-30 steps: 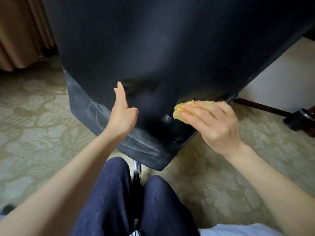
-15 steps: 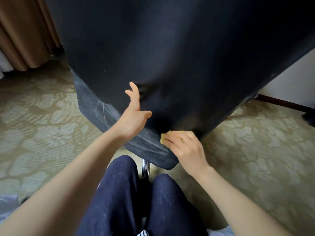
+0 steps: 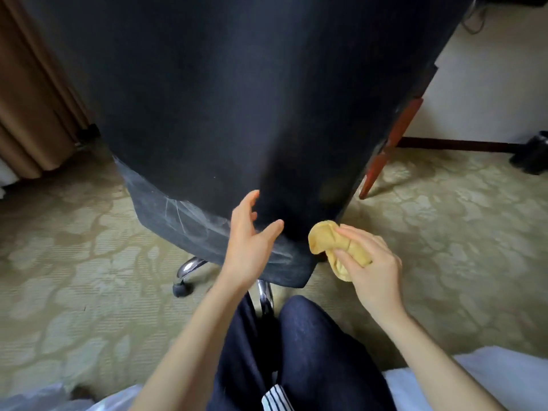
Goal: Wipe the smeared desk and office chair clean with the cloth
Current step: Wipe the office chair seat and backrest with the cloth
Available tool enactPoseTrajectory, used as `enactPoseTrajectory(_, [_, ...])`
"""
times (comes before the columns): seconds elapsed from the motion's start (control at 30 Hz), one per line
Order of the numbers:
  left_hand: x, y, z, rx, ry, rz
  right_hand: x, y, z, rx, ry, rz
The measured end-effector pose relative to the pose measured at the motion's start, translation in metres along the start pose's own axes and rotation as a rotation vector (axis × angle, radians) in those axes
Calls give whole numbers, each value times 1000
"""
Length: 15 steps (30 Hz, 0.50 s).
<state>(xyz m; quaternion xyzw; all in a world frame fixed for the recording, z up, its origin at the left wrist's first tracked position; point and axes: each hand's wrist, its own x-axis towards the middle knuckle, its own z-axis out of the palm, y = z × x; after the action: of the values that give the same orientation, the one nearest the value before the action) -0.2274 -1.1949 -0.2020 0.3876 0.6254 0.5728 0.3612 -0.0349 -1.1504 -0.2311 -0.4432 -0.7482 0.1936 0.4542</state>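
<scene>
- Right grip (image 3: 370,262), lower right of centre in the head view, has its fingers and thumb curled round a bunched yellow cloth (image 3: 321,238) and pinches it. One rounded fold sticks out to the upper left of the fingers and another hangs below them.
- The cloth sits just beside the lower right corner of the black office chair (image 3: 237,99). Whether it touches the chair cannot be told.
- Left grip (image 3: 249,247), at the centre of the frame, is spread, with straight fingers pointing up and the thumb angled out to the right. It lies against the bottom of the chair back and holds nothing.
- The chair back fills the upper middle of the frame and narrows toward the bottom.
- Along its lower edge runs a greyer band (image 3: 184,221) marked with pale streaks. It slants from centre left down to a corner just below the left grip.
- Under that band a chrome leg (image 3: 189,266) curves down to a dark caster (image 3: 179,289) on the patterned beige carpet (image 3: 74,262).
- A brown curtain (image 3: 29,99) hangs at the upper left.
- A reddish wooden leg (image 3: 388,149) slants down beside the chair's right edge, and a dark baseboard (image 3: 459,143) runs along the wall behind it.
- Dark trousers (image 3: 311,351) cover the person's legs at the bottom centre, with pale bedding (image 3: 489,378) in the lower right corner.
</scene>
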Motion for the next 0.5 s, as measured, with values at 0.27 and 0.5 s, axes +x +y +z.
enactPoseTrajectory(0.27, [-72, 11, 0, -199, -46, -20, -14, -87, 19, 501, -27, 493])
enactPoseTrajectory(0.5, [-68, 28, -34, -536, 30, -182, 5, -105, 25, 621, -257, 519])
